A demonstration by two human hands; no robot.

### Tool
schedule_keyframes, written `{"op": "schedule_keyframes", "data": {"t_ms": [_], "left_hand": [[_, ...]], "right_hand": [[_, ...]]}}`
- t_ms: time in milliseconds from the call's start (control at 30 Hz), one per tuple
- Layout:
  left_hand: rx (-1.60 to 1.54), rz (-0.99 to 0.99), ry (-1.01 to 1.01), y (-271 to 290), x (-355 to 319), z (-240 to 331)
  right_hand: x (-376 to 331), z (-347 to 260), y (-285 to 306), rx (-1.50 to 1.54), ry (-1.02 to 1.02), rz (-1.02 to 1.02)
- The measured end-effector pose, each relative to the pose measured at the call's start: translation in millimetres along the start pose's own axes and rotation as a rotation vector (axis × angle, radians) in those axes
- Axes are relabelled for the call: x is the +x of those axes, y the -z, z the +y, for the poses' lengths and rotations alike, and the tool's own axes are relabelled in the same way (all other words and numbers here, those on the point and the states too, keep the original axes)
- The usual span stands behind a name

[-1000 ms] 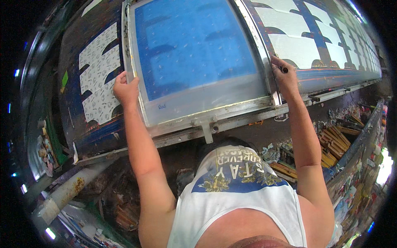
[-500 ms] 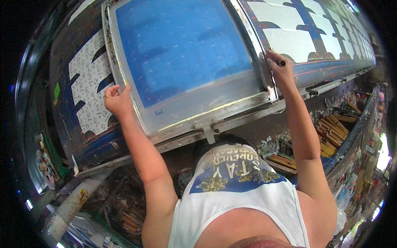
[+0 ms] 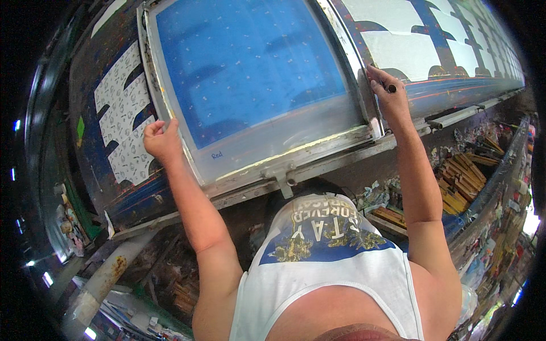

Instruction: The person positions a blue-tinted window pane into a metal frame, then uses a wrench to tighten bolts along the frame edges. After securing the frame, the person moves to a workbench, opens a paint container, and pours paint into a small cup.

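Fingers of both hands grip a blue-meshed printing screen frame point(image 3: 170, 122) at its side rails.
Left hand point(image 3: 162, 141) curls around the left rail; right hand point(image 3: 387, 94) clasps the right rail, a small dark object between its fingers. Frame lies on the long printing table point(image 3: 99, 170), over white patterned fabric point(image 3: 122, 122).

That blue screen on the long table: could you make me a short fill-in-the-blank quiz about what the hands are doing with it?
1. The left hand grips the screen's ____ edge.
2. The right hand rests on its ____ edge.
3. The screen's mesh is coloured ____.
4. The cloth beside the left hand is white with small ____ motifs.

Missing words: left; right; blue; printed
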State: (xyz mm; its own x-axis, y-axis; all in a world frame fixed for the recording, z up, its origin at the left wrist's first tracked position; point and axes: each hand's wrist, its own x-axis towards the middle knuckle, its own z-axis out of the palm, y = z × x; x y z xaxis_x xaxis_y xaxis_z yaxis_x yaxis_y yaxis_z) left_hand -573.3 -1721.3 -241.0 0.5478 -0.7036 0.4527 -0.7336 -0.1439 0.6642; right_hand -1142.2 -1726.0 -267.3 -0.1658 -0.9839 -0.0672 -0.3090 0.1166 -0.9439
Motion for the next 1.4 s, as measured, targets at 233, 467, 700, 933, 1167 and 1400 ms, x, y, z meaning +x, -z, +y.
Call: {"op": "schedule_keyframes", "data": {"t_ms": [233, 467, 700, 933, 1167, 1400], "left_hand": [[0.005, -0.052, 0.032, -11.2, 2.6, 1.7], [0.224, -0.049, -0.126, -8.0, -2.5, 9.0], [0.139, -0.171, 0.091, 26.0, -22.7, 22.0], [0.435, -0.261, -0.572, 1.7, -8.5, 82.0], [0.424, -0.482, -0.722, -97.8, 19.8, 138.3], [0.600, -0.524, -0.708, -155.6, 55.5, 157.0]], "right_hand": [[-3.0, 1.6, -3.1, -0.183, 0.054, -0.004], [-16.0, 14.6, 0.1, -0.290, 0.347, 0.096], [-51.2, 4.5, 5.2, -0.420, 0.521, 0.067], [-54.6, -15.5, -7.7, -0.451, 0.473, 0.105], [-58.2, -36.1, -12.6, -0.497, 0.538, 0.172], [-75.6, -38.6, -5.3, -0.562, 0.599, 0.193]]}}
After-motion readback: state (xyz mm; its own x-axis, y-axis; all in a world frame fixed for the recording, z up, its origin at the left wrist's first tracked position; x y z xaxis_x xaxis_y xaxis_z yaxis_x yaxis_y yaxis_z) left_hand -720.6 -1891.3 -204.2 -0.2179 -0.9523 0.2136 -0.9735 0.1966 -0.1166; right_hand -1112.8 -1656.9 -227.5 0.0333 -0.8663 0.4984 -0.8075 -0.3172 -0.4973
